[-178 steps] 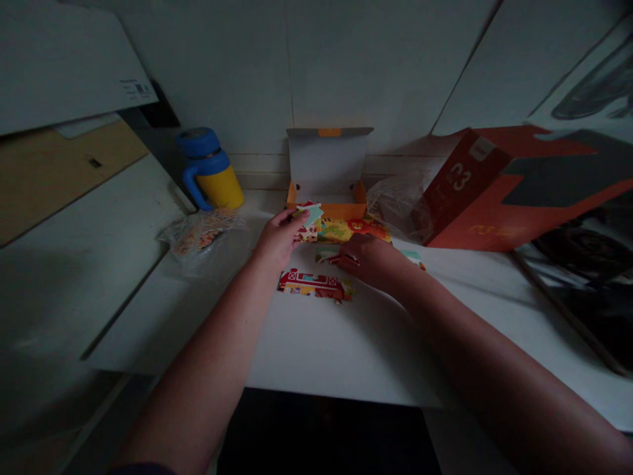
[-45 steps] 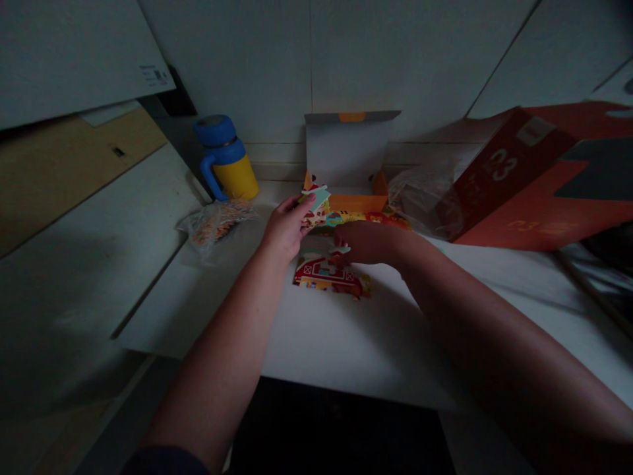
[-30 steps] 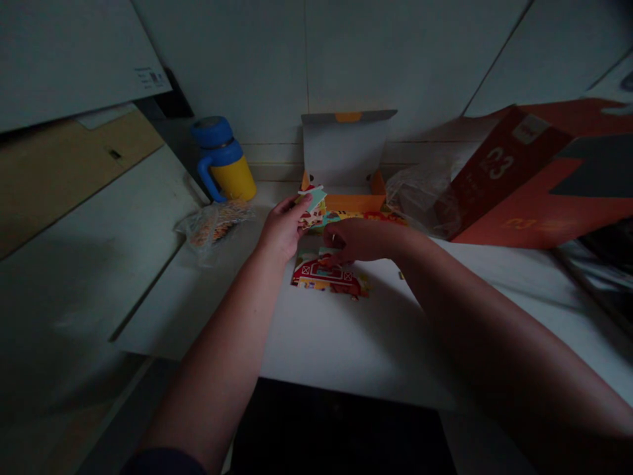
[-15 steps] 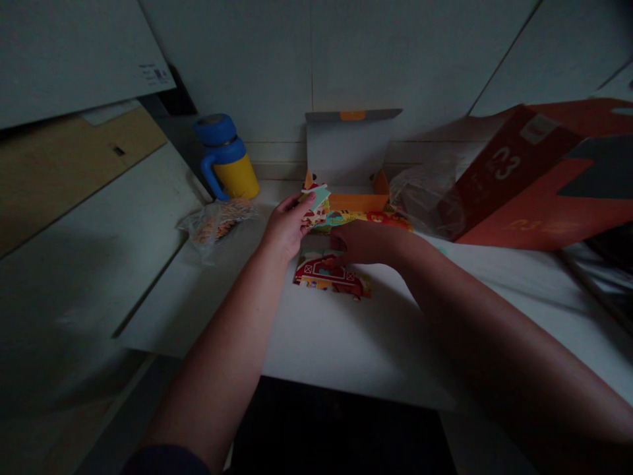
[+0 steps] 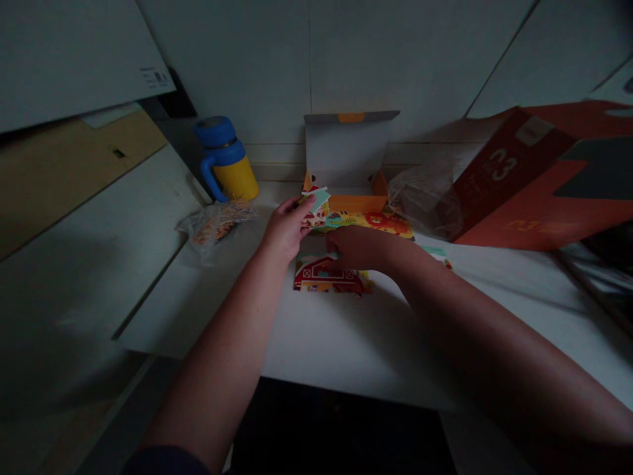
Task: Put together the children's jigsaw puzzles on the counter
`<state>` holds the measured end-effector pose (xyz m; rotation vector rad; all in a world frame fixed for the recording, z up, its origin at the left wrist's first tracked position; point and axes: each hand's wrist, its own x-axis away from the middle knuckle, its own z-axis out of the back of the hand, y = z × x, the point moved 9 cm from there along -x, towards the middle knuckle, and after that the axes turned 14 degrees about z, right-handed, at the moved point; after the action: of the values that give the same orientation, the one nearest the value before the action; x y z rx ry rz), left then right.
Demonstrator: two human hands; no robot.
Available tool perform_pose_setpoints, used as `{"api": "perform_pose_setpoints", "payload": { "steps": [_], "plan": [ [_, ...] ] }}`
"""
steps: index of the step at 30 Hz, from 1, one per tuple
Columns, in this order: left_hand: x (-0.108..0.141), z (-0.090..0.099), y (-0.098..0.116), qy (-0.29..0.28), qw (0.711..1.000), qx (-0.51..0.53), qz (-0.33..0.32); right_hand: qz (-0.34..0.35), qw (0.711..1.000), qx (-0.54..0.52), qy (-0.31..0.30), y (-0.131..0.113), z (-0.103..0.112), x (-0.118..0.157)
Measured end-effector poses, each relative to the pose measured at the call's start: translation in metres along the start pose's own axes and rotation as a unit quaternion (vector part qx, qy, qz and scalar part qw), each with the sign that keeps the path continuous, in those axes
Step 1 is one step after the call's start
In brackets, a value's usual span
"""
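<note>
**Flat and square, gently!**

In front of the open orange cardboard box (image 5: 359,203), my right hand (image 5: 357,249) is over the red-and-white printed card barn (image 5: 321,277), its grip unclear; my left hand (image 5: 284,229) pinches pale-green card pieces (image 5: 319,200). I'd align edges, then press.

Puzzle (image 5: 327,281): red, white-lined barn print. Flask (image 5: 237,175): blue, yellow.

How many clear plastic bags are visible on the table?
2: one clear plastic bag lies in front of the blue-and-yellow bottle; the other bag is between the open orange box and the large red box. More may be hidden.
</note>
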<state>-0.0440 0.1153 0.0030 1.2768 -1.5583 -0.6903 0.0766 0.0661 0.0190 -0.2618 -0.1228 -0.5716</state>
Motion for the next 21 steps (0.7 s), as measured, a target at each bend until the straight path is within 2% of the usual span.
{"api": "perform_pose_setpoints", "payload": {
  "steps": [3, 6, 8, 9, 11, 13, 15, 18, 21],
  "plan": [
    [0.0, -0.002, -0.001, -0.009, 1.0, 0.002, 0.0, 0.005, 1.0, -0.002, 0.002, 0.005, 0.005, 0.002],
    [0.001, -0.002, -0.001, 0.0, 1.0, -0.004, -0.004, -0.022, 1.0, 0.006, 0.011, 0.023, 0.02, 0.01],
    [0.001, -0.003, -0.002, 0.003, 1.0, -0.01, -0.005, -0.074, 0.995, 0.014, 0.066, 0.043, 0.04, 0.02],
    [0.002, -0.004, -0.003, 0.003, 1.0, -0.013, -0.005, -0.11, 0.986, 0.002, 0.122, 0.054, 0.052, 0.027],
    [0.003, -0.007, -0.006, 0.0, 1.0, -0.027, -0.006, -0.169, 0.961, -0.074, 0.206, 0.073, 0.062, 0.038],
    [0.006, -0.012, -0.008, -0.004, 0.999, -0.051, -0.009, -0.19, 0.932, -0.184, 0.247, 0.085, 0.056, 0.04],
    [0.008, -0.017, -0.01, -0.012, 0.997, -0.078, -0.023, -0.182, 0.909, -0.263, 0.268, 0.089, 0.047, 0.037],
    [0.011, -0.022, -0.01, -0.033, 0.994, -0.097, -0.045, -0.182, 0.887, -0.306, 0.295, 0.09, 0.042, 0.034],
    [0.009, -0.025, -0.012, -0.061, 0.994, -0.086, -0.04, -0.206, 0.856, -0.353, 0.315, 0.092, 0.04, 0.036]
  ]
}}
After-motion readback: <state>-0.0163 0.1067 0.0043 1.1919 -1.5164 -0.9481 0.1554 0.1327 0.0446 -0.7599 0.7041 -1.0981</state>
